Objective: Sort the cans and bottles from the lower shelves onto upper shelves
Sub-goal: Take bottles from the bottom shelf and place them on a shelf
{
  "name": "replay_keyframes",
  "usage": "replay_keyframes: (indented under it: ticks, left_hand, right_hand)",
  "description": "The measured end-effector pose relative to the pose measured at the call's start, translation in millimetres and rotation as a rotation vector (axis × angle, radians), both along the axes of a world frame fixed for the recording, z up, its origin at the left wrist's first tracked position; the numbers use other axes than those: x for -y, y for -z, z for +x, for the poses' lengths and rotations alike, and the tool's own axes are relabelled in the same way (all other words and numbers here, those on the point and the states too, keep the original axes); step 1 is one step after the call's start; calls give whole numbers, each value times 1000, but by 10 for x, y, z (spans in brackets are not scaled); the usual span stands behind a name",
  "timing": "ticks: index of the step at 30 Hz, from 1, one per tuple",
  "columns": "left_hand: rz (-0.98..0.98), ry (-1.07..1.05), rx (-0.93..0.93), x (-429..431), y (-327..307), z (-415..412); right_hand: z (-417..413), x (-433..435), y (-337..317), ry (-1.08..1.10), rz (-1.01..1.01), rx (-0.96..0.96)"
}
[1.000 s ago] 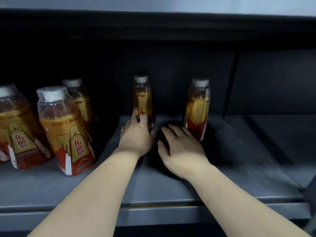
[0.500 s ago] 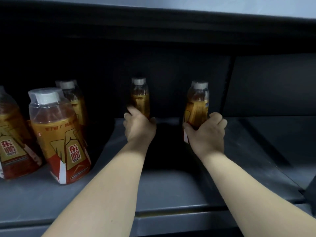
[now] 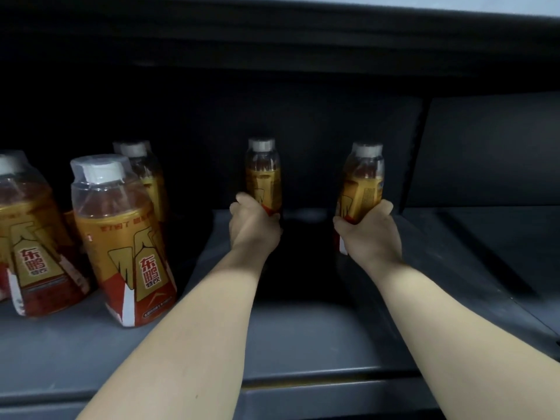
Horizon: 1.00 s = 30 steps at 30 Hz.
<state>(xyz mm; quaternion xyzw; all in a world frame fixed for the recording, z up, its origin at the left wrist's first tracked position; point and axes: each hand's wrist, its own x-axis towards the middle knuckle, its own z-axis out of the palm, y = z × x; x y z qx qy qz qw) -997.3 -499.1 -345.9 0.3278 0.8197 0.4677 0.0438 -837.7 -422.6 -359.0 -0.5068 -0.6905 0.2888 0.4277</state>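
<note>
Fingers (image 3: 241, 202) of the left hand (image 3: 254, 228) are curled tight round the lower body of the middle bottle (image 3: 263, 174): a full grip. On the right it's the same. The right hand (image 3: 368, 237) has its fingers (image 3: 384, 207) wrapped round the lower half of the right bottle (image 3: 363, 180).

Both bottles are upright with white caps, amber drink and yellow-and-red labels. They are far back on the dark grey shelf (image 3: 303, 338) and well apart from each other. I cannot tell if their bases touch the shelf, because the hands hide them.

Out to the left stand 3 more of the same drink. There is 1 near bottle (image 3: 121, 237), 1 edge bottle (image 3: 30, 247) cut by the frame, and 1 back bottle (image 3: 145, 174) behind them. Bare forearms reach in from the near edge. Overhead is the upper shelf (image 3: 272, 40), deep in shadow.
</note>
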Motion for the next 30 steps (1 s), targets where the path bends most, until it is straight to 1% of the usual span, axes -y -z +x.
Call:
replay_keyframes:
  ticks: [3,7,11,16,17,19,21,24,30]
  left_hand:
    - [33,34,-48,111,33,68]
    - [84,76,-108,231,75,133]
    - [129,110,-94,348,70,164]
    - [154,174,-19,403,108,146]
    - [163,184,-8,395,121,144]
    - [167,189,-12,370,148,141]
    - [166,189,-26,357,175,133]
    - [155,192,-41,361,192,129]
    - [159,153,-23,368,177,124]
  right_hand:
    - [-6,90,-26,-89,-13,-64]
    - [-29,251,-31,-282,-76,-157]
    - [0,288,-4,-431,-88,-139]
    - [80,248,25,-455,-31,-90]
    - [71,258,22,-473,-35,-108]
    - [34,297,18,-493,-63,-174]
    - [-30,307,19,-448,-37,-203]
    - [-95,286,46,-390,41,-159]
    - [-48,266,25,-433,12,-154]
